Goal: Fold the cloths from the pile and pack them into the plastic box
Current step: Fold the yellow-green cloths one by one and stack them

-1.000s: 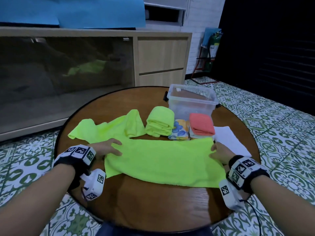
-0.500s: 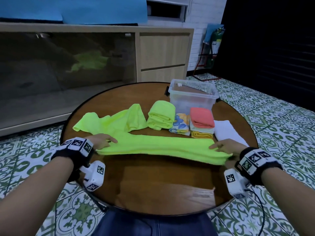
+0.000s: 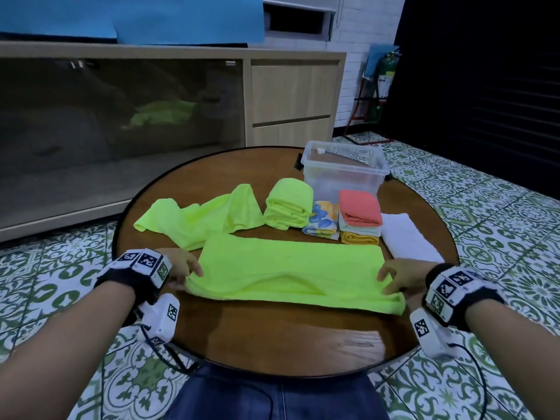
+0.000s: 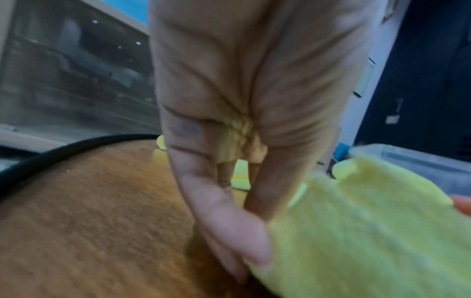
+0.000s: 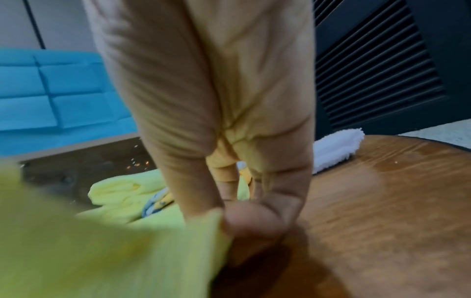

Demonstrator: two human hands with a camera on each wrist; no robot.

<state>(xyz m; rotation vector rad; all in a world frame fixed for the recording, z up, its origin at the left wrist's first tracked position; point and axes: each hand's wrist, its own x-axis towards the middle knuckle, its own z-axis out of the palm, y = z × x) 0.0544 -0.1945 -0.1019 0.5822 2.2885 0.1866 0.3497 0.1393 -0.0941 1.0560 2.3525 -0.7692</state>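
Our fingers [image 4: 229, 238] on the left hand [image 3: 178, 266] pinch the near left corner of the spread yellow-green cloth [image 3: 288, 268], thumb against fingertips with the fabric caught between; the right hand [image 3: 401, 277] does the same at the near right corner, where the right wrist view shows the cloth edge nipped between thumb and forefinger.

Largest first: the round wooden table [image 3: 272, 338] carries everything. On it the cloth we hold lies as a long band, its long axis running left to right across our front, one hand at each end, so neither hand is nearer; the free far edge lies away from us, toward the box. We judge this a lengthwise fold in progress, and the next move turns on that: both corners would travel together, square to the long axis, or the edges will not meet.

Beyond it to the left lies a loose, rumpled yellow-green cloth [image 3: 200, 216], not yet folded. The clear plastic box [image 3: 342, 174] stands at the far side, right of centre; whether it holds any cloth we cannot tell. A flat white cloth [image 3: 406, 237] lies at the right. Just before the box sit the smaller folded pieces: a yellow-green bundle [image 3: 288, 204], a stack topped with coral [image 3: 359, 213], and a floral cloth [image 3: 322, 219] between them.
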